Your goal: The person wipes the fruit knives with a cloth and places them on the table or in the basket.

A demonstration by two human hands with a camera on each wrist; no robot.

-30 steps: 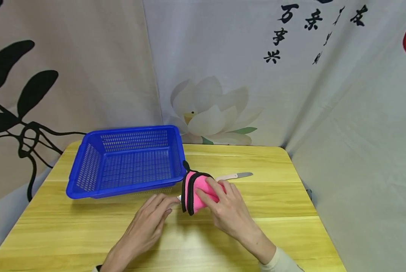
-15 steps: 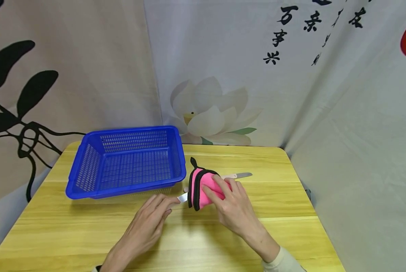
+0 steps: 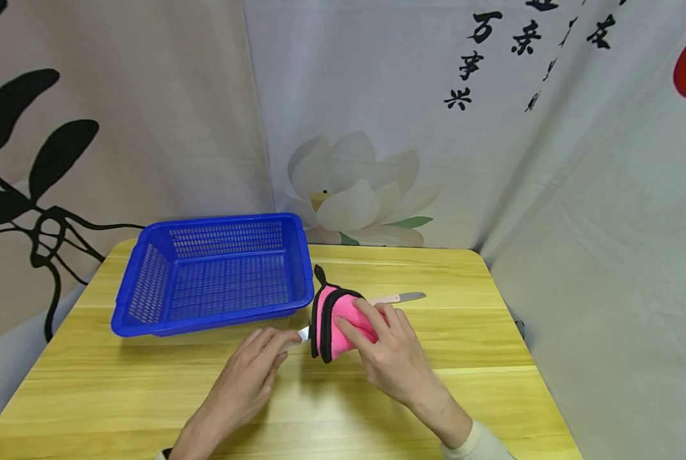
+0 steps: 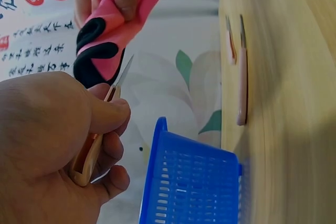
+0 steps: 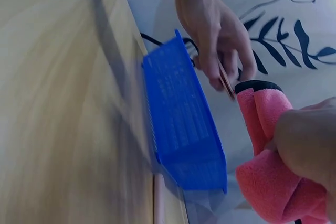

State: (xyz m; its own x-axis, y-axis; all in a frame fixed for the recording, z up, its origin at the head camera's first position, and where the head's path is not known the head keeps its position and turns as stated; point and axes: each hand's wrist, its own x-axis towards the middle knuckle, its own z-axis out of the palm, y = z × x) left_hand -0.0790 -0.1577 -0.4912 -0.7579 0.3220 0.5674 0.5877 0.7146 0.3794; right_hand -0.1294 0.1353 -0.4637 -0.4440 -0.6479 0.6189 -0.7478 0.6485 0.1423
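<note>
My left hand [image 3: 242, 374] grips the pale handle of a small folding knife [image 4: 89, 158], a slot showing along that handle. Its blade [image 3: 304, 333] points at a pink cloth [image 3: 349, 322] with black edging and a black hanging loop. From the right, my right hand [image 3: 391, 354] pinches this bunched, folded cloth. In the head view the blade's tip passes out of sight behind the cloth; in the left wrist view the blade [image 4: 125, 72] lies close beside the black edging. Whether they touch I cannot tell.
A blue plastic basket [image 3: 205, 314] stands at the table's back left. Behind the cloth lies a knife [image 3: 403, 298] with a pale handle. The left wrist view shows a second knife [image 4: 242, 85] on the wooden table [image 3: 435, 383]. Printed curtains hang behind.
The cloth in my right hand shifted right, baring more of the blade, then came back left over it. My left hand with the knife has barely moved.
</note>
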